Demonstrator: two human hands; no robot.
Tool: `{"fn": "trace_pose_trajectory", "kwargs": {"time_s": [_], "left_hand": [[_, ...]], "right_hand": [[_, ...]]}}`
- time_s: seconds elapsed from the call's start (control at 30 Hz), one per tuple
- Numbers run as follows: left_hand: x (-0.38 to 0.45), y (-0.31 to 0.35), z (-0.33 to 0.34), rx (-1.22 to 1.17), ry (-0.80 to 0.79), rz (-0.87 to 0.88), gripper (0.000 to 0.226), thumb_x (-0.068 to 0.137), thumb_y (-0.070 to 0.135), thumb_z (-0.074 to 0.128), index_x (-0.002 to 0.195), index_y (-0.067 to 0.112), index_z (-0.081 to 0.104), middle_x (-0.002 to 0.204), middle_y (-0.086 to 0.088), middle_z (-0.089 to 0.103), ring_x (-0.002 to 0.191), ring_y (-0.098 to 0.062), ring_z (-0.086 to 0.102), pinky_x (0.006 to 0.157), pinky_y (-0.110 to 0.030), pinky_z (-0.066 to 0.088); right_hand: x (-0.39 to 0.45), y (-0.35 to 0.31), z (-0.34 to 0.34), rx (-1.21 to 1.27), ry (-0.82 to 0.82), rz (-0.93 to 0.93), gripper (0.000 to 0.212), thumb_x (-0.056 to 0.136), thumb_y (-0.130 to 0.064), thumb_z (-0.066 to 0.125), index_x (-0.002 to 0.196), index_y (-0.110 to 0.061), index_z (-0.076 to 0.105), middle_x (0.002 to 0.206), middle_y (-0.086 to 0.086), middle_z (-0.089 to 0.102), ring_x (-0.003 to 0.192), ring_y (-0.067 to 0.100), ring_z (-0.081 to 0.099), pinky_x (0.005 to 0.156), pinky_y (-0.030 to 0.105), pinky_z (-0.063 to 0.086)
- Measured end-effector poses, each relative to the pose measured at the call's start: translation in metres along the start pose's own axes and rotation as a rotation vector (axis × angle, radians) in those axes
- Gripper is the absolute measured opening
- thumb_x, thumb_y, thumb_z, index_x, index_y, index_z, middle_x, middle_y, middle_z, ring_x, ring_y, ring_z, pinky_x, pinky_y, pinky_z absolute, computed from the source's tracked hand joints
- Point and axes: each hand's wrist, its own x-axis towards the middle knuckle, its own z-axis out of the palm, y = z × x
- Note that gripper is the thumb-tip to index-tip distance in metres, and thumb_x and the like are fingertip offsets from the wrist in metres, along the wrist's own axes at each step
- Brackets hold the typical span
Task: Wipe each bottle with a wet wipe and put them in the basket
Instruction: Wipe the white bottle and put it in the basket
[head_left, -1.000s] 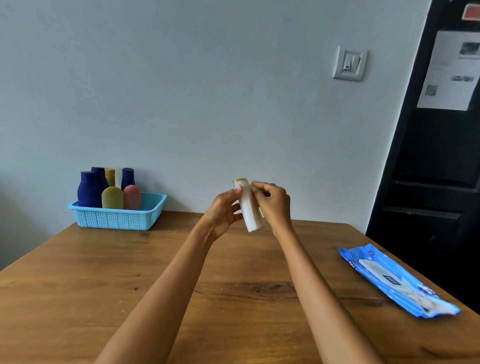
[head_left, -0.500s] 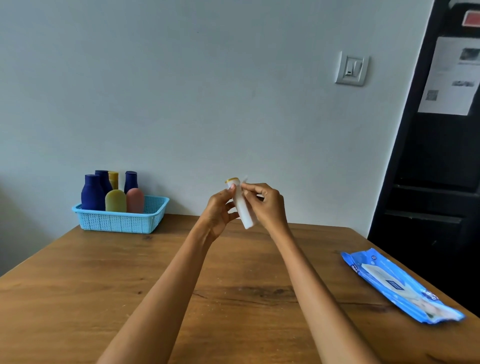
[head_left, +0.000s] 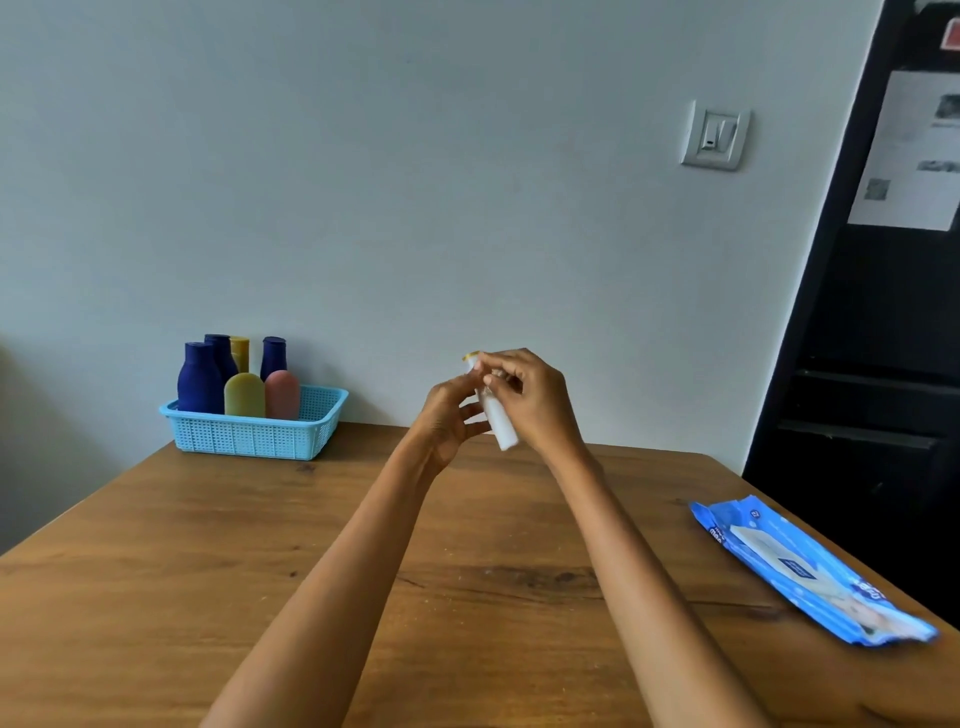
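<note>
Hands raised, gripping white bottle

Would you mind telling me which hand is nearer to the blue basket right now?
Left. The left hand is on the basket side of the white bottle. The right hand is on the bottle's far side, toward the wipes pack.

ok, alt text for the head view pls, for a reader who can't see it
Two bare hands, left hand and right hand, hold a small white bottle with a yellow cap above a wooden table. At the far left a blue basket holds six bottles, upright. A blue wet-wipe pack lies flat at the right edge.
</note>
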Motion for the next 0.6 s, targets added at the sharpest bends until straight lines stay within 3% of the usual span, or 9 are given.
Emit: {"fn": "trace_pose_trajectory", "kwargs": {"time_s": [0.13,0.3,0.37,0.5,0.6], "left_hand": [[0.003,0.007,-0.011,-0.096,0.109,0.019,0.03,0.094,0.036,0.052,0.1,0.008,0.063,0.095,-0.008,0.064,0.085,-0.022,0.063,0.065,-0.033,0.053],[0.002,0.011,-0.023,-0.157,0.162,0.004,0.04,0.094,0.034,0.053,0.12,0.003,0.05,0.1,-0.009,0.058,0.091,-0.026,0.061,0.071,-0.038,0.053],[0.001,0.012,-0.025,-0.185,0.149,-0.009,0.036,0.094,0.032,0.052,0.117,0.003,0.051,0.099,-0.008,0.057,0.091,-0.026,0.06,0.071,-0.038,0.053],[-0.002,0.008,-0.016,-0.137,0.024,-0.073,0.027,0.094,0.031,0.053,0.106,0.007,0.058,0.101,-0.008,0.06,0.09,-0.024,0.06,0.077,-0.039,0.052],[-0.005,0.01,-0.005,-0.129,-0.035,-0.064,0.024,0.096,0.03,0.049,0.1,0.01,0.062,0.089,-0.004,0.064,0.08,-0.019,0.063,0.07,-0.035,0.052]], "right_hand": [[-0.001,-0.005,0.001,0.006,-0.088,-0.015,0.022,0.086,-0.008,0.063,0.101,-0.018,0.074,0.095,-0.001,0.068,0.084,0.008,0.061,0.071,0.016,0.048],[-0.002,0.008,-0.012,0.014,-0.239,0.125,0.019,0.08,-0.003,0.064,0.078,-0.02,0.074,0.08,-0.009,0.067,0.072,-0.001,0.059,0.062,0.004,0.043],[-0.004,0.017,-0.014,0.073,-0.161,0.168,0.02,0.081,-0.001,0.063,0.083,-0.019,0.073,0.081,-0.011,0.067,0.073,-0.003,0.058,0.065,0.005,0.044],[0.003,0.023,-0.011,0.42,0.245,0.256,0.02,0.087,-0.007,0.063,0.104,-0.016,0.067,0.098,-0.003,0.069,0.091,0.007,0.063,0.081,0.019,0.05],[0.005,0.015,0.0,0.529,0.192,0.32,0.026,0.092,-0.011,0.057,0.117,-0.011,0.064,0.11,0.001,0.067,0.099,0.01,0.062,0.089,0.023,0.05]]}}
